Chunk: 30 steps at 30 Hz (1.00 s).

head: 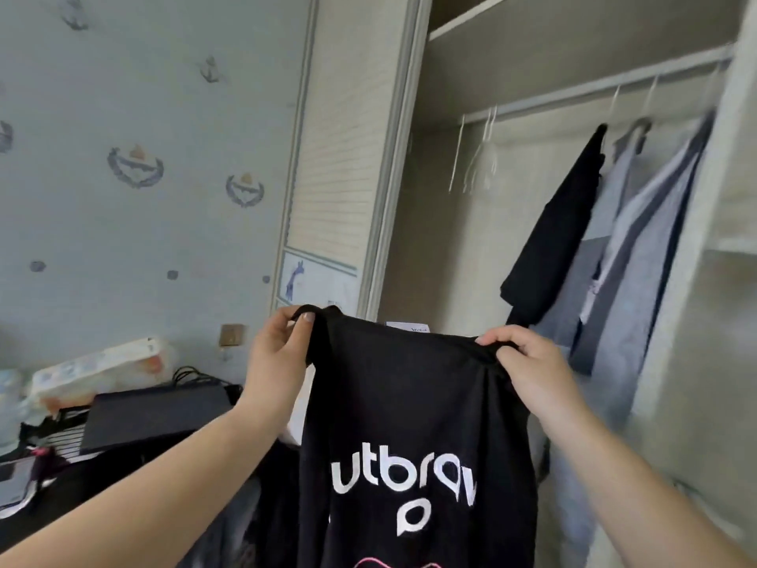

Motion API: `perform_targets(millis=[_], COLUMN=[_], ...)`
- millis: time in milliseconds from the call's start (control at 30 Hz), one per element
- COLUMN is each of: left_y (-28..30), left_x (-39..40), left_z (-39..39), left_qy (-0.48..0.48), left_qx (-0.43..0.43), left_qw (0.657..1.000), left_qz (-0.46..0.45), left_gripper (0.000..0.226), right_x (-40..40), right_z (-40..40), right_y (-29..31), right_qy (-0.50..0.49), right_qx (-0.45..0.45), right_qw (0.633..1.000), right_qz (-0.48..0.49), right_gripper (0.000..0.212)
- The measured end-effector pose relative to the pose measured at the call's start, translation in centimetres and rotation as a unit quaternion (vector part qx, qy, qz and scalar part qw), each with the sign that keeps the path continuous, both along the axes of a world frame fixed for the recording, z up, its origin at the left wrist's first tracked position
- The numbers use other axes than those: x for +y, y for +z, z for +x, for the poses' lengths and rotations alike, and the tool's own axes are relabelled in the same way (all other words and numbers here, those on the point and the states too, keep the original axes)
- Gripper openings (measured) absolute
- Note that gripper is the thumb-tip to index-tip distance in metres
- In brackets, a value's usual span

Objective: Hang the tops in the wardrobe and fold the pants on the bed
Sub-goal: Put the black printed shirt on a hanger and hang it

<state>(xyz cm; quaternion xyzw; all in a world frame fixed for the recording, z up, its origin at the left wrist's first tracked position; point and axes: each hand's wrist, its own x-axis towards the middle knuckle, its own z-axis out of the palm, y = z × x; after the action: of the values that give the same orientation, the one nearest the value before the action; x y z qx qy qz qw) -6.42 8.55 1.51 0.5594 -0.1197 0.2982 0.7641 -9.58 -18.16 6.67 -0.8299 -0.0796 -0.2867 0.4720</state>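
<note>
A black top (409, 424) with white lettering hangs in front of me, held up by its upper edge. My left hand (278, 346) pinches the left corner of that edge. My right hand (528, 362) grips the bunched right corner. Behind the top stands the open wardrobe (471, 239), whose rail (594, 88) carries several empty white hangers (479, 157) on the left. Further right on the rail hang a black garment (553, 239) and blue-grey tops (639, 248).
The wardrobe's sliding door (340, 157) stands at the left of the opening, next to a patterned wall. At lower left lies a heap of dark clothes (82, 477), with a dark flat box (155, 412) and a white packet (102, 371) behind it.
</note>
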Motion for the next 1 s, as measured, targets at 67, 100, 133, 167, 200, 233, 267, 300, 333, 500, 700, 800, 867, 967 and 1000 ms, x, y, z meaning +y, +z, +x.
perform_targets(millis=[67, 100, 133, 167, 200, 233, 267, 300, 333, 500, 700, 800, 867, 967, 1000], left_y=[1.5, 2.3, 3.2, 3.9, 4.5, 5.1, 5.6, 5.9, 6.1, 6.9, 7.7, 9.4, 11.6, 15.4, 16.3], left_x=[-2.7, -4.0, -5.4, -6.6, -7.5, -8.7, -9.5, -10.2, -11.1, -13.8, -15.9, -16.8, -17.1, -17.2, -17.2], left_z=[2.3, 3.4, 4.5, 5.6, 6.4, 7.5, 8.3, 9.1, 10.0, 15.2, 23.9, 28.7, 31.6, 35.6, 36.8], left_qy=[-0.021, -0.03, -0.038, -0.043, -0.043, -0.04, -0.031, -0.025, -0.031, -0.096, -0.151, -0.191, -0.23, -0.281, -0.282], left_qx=[-0.002, -0.003, -0.006, -0.011, -0.016, -0.02, -0.019, -0.018, -0.017, -0.029, -0.032, -0.03, -0.041, -0.064, -0.068], left_qw=[1.0, 1.0, 0.999, 0.999, 0.999, 0.999, 0.999, 0.999, 0.999, 0.994, 0.985, 0.977, 0.966, 0.95, 0.951], left_qz=[-0.005, -0.006, -0.01, -0.018, -0.025, -0.028, -0.03, -0.032, -0.035, -0.05, -0.074, -0.093, -0.107, -0.117, -0.106], left_gripper=[0.021, 0.021, 0.021, 0.021, 0.023, 0.024, 0.024, 0.024, 0.025, 0.029, 0.024, 0.02, 0.02, 0.021, 0.022], right_x=[-1.9, -2.8, -3.7, -4.4, -4.9, -5.6, -6.1, -6.3, -6.7, -7.6, -7.9, -8.5, -9.0, -9.5, -9.7], right_z=[0.8, 1.1, 1.5, 1.8, 2.2, 2.7, 3.1, 3.6, 4.4, 9.0, 17.9, 23.2, 26.7, 31.5, 32.7], right_y=[1.0, 1.4, 1.9, 2.3, 2.6, 2.9, 3.1, 3.3, 3.4, 3.5, 2.7, 4.2, 6.3, 10.3, 11.6], right_qy=[-0.038, -0.048, -0.057, -0.064, -0.07, -0.08, -0.084, -0.087, -0.092, -0.133, -0.205, -0.202, -0.198, -0.193, -0.192], right_qx=[-0.003, -0.004, -0.007, -0.01, -0.013, -0.018, -0.022, -0.022, -0.024, -0.024, 0.023, 0.051, 0.044, 0.015, 0.001], right_qw=[0.999, 0.998, 0.997, 0.996, 0.994, 0.992, 0.99, 0.989, 0.987, 0.978, 0.942, 0.935, 0.936, 0.944, 0.948], right_qz=[-0.02, -0.031, -0.046, -0.066, -0.084, -0.099, -0.111, -0.12, -0.127, -0.16, -0.264, -0.287, -0.287, -0.266, -0.255], right_gripper=[0.046, 0.045, 0.044, 0.042, 0.041, 0.041, 0.04, 0.04, 0.04, 0.04, 0.03, 0.027, 0.027, 0.027, 0.027])
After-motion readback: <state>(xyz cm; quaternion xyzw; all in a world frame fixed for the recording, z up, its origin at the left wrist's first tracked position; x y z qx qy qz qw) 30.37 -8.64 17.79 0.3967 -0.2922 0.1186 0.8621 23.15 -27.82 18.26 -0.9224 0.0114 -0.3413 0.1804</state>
